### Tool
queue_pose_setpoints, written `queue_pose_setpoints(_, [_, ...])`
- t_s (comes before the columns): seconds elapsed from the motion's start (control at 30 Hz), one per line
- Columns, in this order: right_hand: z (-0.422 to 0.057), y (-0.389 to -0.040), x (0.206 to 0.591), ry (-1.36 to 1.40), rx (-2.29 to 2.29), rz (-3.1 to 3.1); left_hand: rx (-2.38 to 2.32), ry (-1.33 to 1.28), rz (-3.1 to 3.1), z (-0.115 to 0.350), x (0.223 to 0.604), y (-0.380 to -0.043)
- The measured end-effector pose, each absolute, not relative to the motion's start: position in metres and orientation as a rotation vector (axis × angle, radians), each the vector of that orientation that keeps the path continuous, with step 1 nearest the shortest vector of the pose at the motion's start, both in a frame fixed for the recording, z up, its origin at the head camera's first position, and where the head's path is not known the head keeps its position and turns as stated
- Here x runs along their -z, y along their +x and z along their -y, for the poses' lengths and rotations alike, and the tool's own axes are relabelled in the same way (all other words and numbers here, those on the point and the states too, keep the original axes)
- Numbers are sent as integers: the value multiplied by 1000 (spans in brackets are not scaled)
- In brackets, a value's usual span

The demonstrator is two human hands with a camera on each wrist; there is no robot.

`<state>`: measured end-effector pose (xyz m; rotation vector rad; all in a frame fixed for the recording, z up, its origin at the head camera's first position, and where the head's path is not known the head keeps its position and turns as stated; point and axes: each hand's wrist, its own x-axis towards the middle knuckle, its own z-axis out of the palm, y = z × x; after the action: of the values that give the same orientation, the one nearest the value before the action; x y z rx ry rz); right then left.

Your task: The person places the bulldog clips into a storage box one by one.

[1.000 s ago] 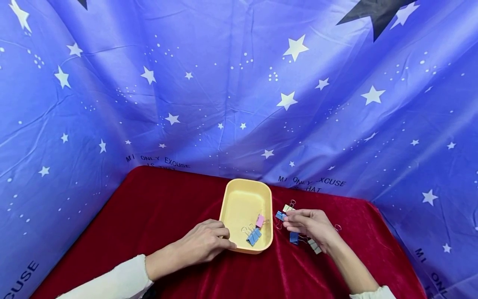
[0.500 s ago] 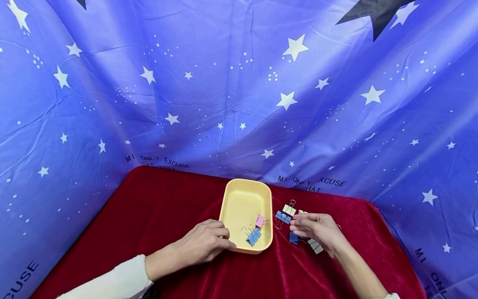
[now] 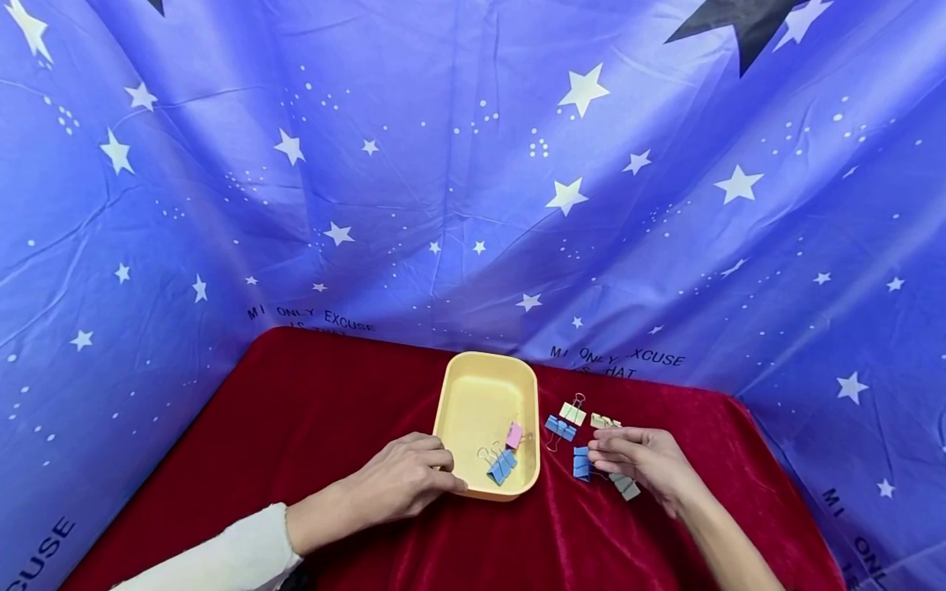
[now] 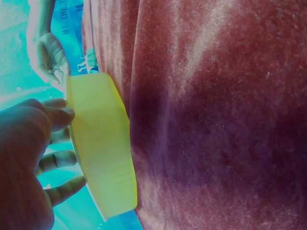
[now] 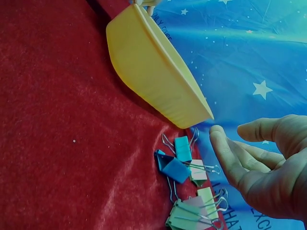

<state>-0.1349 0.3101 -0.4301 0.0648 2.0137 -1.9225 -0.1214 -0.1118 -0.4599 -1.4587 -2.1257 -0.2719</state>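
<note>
Head cam: my R hand (image 3: 643, 464), thumb apart, holds nothing, blue clip (image 3: 581, 464) at its 9 o'clock; L hand (image 3: 406, 478) grips box (image 3: 476, 406). Clip's prob. light, stiff; pinch its body.

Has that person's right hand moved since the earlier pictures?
Yes. In the head view, the right hand has shifted rightward and slightly down the picture, away from the yellow tray, which has stayed put.

1 off-white left sleeve (image 3: 222, 550) (plain, lightly creased), its cuff (image 3: 284, 533) loose.
</note>
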Motion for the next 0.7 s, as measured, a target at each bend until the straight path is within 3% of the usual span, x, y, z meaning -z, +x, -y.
queue_pose_setpoints(0.7, [-329,-125,438,123,1898,-2012,262,-1456,2144,112,460,-122])
